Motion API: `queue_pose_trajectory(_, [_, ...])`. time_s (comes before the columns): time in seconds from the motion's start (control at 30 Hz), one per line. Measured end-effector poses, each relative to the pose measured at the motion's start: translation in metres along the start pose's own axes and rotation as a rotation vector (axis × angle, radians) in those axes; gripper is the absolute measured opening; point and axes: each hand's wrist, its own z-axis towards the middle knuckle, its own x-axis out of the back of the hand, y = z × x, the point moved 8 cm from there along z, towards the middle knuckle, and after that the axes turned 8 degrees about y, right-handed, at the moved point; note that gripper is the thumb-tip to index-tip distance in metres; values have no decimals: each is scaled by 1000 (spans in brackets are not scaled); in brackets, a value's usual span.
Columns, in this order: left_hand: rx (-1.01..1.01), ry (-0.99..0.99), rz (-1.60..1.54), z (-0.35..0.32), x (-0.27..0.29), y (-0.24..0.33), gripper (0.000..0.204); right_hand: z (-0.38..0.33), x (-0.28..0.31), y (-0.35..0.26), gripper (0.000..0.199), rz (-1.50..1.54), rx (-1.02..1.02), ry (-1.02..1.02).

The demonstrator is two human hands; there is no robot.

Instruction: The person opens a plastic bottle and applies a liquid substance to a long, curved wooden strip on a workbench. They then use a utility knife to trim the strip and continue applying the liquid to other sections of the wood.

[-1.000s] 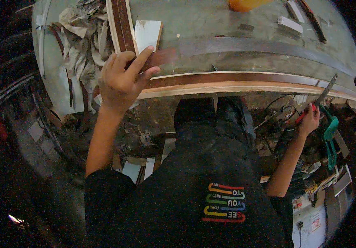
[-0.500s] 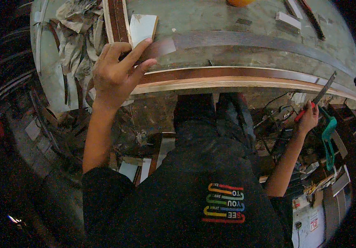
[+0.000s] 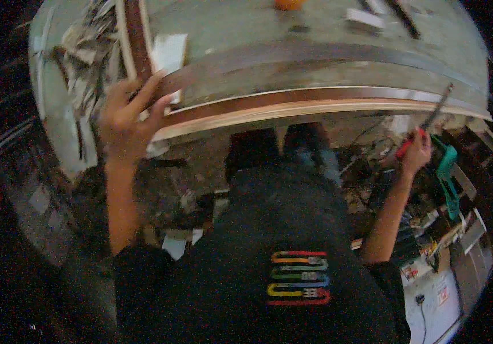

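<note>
My left hand (image 3: 127, 117) is at the near-left corner of a brown wooden frame (image 3: 240, 105) with pale edges. Its thumb and forefinger close around the end of a thin dark strip (image 3: 315, 51), which stretches right across the worktable. Motion blurs the fingers. A white piece (image 3: 169, 51) lies just beyond them. Off the table's near edge on the right, my right hand (image 3: 417, 153) grips the red handle of a tool with a long, narrow metal blade (image 3: 440, 104). The blade points up and away, its tip in front of the frame's right part; its exact kind is unclear.
Crumpled grey cloth (image 3: 86, 57) lies on the left of the greenish worktable (image 3: 246, 26). A white block (image 3: 364, 20) and an orange object (image 3: 289, 4) sit farther back. Beside my right hand is a green-handled tool (image 3: 447, 172). Scraps and cables clutter the space below.
The whole view has shifted, so the table and frame appear farther left. My left hand is blurred and still at the frame's corner. My right hand keeps the red-handled tool.
</note>
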Motion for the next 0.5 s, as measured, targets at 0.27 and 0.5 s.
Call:
queue_pose_trajectory(0.27, [270,36,149,-37,148,-38,36,87,-37,-105,43,35,112,-226])
queue_pose_trajectory(0.5, [533,284,90,-85,254,17,41,213,-155,-140,45,-271,502,-407])
